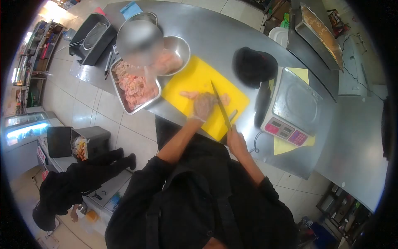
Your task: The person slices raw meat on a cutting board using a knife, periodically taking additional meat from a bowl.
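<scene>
My left hand (204, 105), in a thin clear glove, presses down on pale pink meat on the yellow cutting board (195, 74). A piece of meat (189, 95) sticks out to its left, and another piece (225, 98) lies to the right of the knife. My right hand (236, 140) grips the handle of a long knife (222, 108) at the board's lower right edge, its blade pointing up beside my left fingers. A metal tray (158, 94) heaped with meat strips (136, 86) stands left of the board. Behind it, a steel bowl (184, 47) holds more meat (168, 61).
A blurred round metal object (140, 37) partly covers the bowl area. Right of the board are a black cap (253, 66) and a scale (290, 110). A grey bin (93, 39) stands back left. A person in black (78, 178) is at lower left.
</scene>
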{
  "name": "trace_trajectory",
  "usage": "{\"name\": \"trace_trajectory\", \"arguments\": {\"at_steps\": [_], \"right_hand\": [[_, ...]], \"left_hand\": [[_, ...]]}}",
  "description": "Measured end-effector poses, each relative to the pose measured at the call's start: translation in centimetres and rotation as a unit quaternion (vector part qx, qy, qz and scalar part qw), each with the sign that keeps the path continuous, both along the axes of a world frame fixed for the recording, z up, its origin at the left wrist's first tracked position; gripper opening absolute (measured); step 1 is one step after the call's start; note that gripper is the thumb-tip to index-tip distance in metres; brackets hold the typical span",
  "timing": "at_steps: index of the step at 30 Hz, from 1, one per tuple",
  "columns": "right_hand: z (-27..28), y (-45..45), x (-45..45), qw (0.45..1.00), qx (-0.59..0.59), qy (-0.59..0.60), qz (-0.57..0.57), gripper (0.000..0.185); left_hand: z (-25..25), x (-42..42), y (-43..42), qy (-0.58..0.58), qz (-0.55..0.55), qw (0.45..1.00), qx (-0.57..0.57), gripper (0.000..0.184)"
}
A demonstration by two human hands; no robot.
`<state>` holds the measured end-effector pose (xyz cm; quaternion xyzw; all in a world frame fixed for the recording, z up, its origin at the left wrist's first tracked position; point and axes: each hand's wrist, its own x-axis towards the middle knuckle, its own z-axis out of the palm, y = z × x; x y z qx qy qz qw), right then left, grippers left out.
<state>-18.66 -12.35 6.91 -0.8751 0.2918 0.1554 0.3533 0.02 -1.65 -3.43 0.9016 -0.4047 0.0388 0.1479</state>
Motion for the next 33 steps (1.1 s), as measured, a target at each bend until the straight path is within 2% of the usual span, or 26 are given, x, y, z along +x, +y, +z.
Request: {"name": "trace_trajectory", "arguments": {"at_steps": [3, 7, 9, 13, 15, 18, 19, 21, 22, 24, 25, 26, 28, 30, 33], "right_hand": [[-1.7, 0.1, 4.0, 0.999, -0.030, -0.030, 0.006, 0.025], [-2.9, -0.2, 8.2, 0.998, -0.037, -0.058, 0.006, 0.028], [-2.9, -0.5, 9.4, 1.000, -0.005, 0.001, 0.018, 0.054], [-0.5, -0.6, 9.7, 0.999, -0.008, 0.011, 0.029, 0.056], [0.6, -0.4, 9.3, 1.000, 0.005, 0.020, 0.002, 0.052], [-2.6, -2.1, 6.8, 0.998, -0.017, -0.053, 0.005, 0.045], [-1.6, -2.4, 6.3, 0.998, -0.017, -0.054, 0.011, 0.045], [0.2, -3.3, 4.7, 0.989, 0.011, -0.102, -0.107, 0.040], [0.0, -4.0, 3.9, 0.989, 0.010, -0.102, -0.105, 0.040], [-0.6, -5.1, 2.7, 0.992, -0.003, -0.082, -0.091, 0.038], [-0.6, -5.0, 2.3, 0.992, -0.006, -0.086, -0.091, 0.038], [-0.7, -4.5, 1.9, 0.995, 0.008, -0.063, -0.076, 0.037], [-1.3, -3.4, 1.2, 0.999, 0.021, -0.022, -0.034, 0.036], [-1.5, -2.2, 0.7, 0.999, 0.009, -0.031, -0.015, 0.037], [-0.4, -1.7, 0.9, 0.999, 0.011, -0.026, -0.016, 0.036]], "left_hand": [[-0.7, 0.1, 0.0, -0.011, -0.018, 0.999, -0.025, 0.021], [1.0, 0.3, 0.4, 0.015, -0.037, 0.996, -0.076, 0.020], [2.0, 0.5, 0.6, 0.011, -0.062, 0.998, 0.003, 0.019], [4.3, 0.3, 2.4, 0.021, -0.103, 0.994, 0.023, 0.017], [4.0, -0.5, 3.7, -0.032, -0.116, 0.992, 0.032, 0.024], [1.3, -2.0, 4.8, -0.020, -0.049, 0.998, 0.028, 0.031], [0.7, -1.8, 4.8, -0.020, -0.043, 0.998, 0.028, 0.031], [-0.8, -1.5, 4.4, 0.017, -0.087, 0.990, -0.109, 0.035], [-2.2, -1.9, 3.8, 0.017, -0.085, 0.990, -0.111, 0.035], [-4.2, -2.4, 2.2, -0.063, 0.002, 0.984, -0.165, 0.035], [-1.6, -1.8, 1.6, -0.066, 0.002, 0.983, -0.169, 0.035], [0.9, -1.2, 1.1, 0.135, -0.013, 0.960, -0.246, 0.037], [2.5, -1.2, 0.0, 0.331, -0.029, 0.890, -0.314, 0.039], [3.3, -1.2, -1.2, 0.154, 0.010, 0.954, -0.259, 0.041], [3.7, -1.5, -1.1, 0.113, 0.002, 0.962, -0.248, 0.035]]}}
